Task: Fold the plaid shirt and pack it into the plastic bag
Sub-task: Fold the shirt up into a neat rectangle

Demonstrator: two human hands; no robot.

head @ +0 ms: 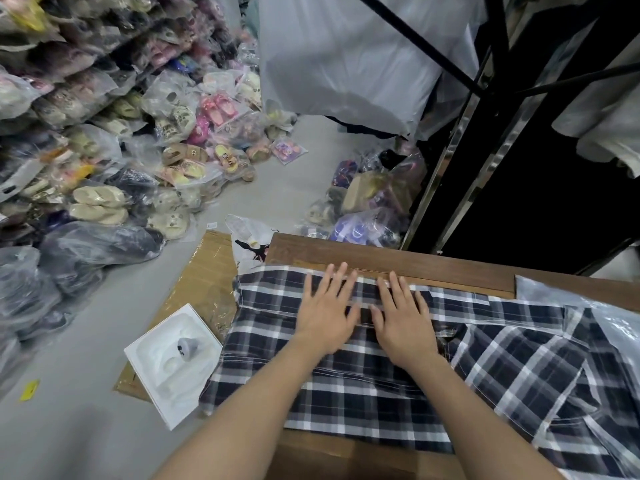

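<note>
A navy-and-white plaid shirt (363,393) lies spread across a wooden table (381,258), its left part hanging over the table's left edge. My left hand (327,310) and my right hand (403,315) rest flat on it side by side near the far edge, fingers spread, palms down, holding nothing. At the right a clear plastic bag (595,341) lies over plaid fabric that shows through it; whether that fabric is the same shirt I cannot tell.
A white moulded tray (166,365) with a small grey object lies on flattened cardboard (204,275) on the floor left of the table. Bagged slippers and shoes pile up on shelves and floor at the left. A black metal rack (485,168) stands behind the table on the right.
</note>
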